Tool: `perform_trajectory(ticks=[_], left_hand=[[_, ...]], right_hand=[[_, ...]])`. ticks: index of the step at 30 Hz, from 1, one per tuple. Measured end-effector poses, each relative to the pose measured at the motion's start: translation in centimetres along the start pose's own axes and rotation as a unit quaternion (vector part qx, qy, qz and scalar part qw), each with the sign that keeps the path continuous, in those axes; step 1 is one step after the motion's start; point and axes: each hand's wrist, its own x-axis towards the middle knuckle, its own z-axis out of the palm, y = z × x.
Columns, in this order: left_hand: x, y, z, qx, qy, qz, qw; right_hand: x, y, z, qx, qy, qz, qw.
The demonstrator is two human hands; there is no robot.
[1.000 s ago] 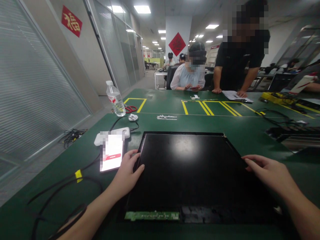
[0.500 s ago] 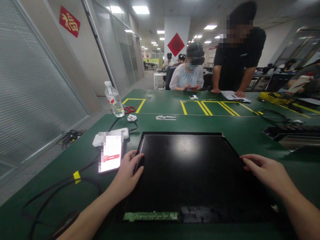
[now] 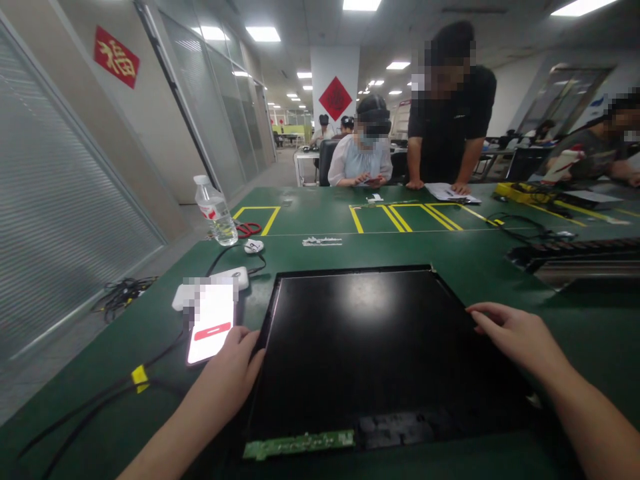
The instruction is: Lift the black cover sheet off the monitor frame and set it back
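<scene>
A black LCD panel (image 3: 370, 353) lies flat in front of me, its glossy face up, reflecting a ceiling light. Along its near edge runs a green circuit board (image 3: 300, 443), beside a dark strip. My left hand (image 3: 239, 357) grips the panel's left edge, its fingertips partly hidden at the rim. At the upper right edge, my right hand (image 3: 505, 327) pinches the frame between thumb and fingers. Just left of my left hand lies a phone (image 3: 215, 323) with a lit screen, next to a white device (image 3: 235, 279).
A water bottle (image 3: 216, 210) and red-handled scissors (image 3: 247, 230) stand and lie at the back left. Black cables (image 3: 95, 387) cross the green table (image 3: 280, 257) on the left. Dark metal parts (image 3: 575, 263) lie at right. Two people are across the table.
My left hand has slid off the panel's top face to its outer left edge, nearer me. The right hand keeps its hold. The whole view has shifted slightly.
</scene>
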Motion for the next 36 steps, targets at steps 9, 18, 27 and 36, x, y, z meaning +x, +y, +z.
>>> perform_trajectory(ticks=[9,18,27,36], left_hand=[[0.6,1.0,-0.6,-0.173,0.053,-0.054,0.982],[-0.1,4.0,-0.9,-0.552,-0.010,-0.327,0.767],[-0.3,3.1,1.1,-0.646,0.030,-0.314,0.695],[0.3,2.7,1.2,-0.690,0.001,-0.293,0.662]], right_hand=[[0.3,0.1,0.0,0.017,-0.007,0.014,1.000],[0.6,0.4,-0.1,0.018,0.011,0.022,1.000],[1.0,0.6,-0.3,0.059,-0.004,0.081,0.995],[0.9,-0.1,-0.9,0.066,-0.017,0.105,0.992]])
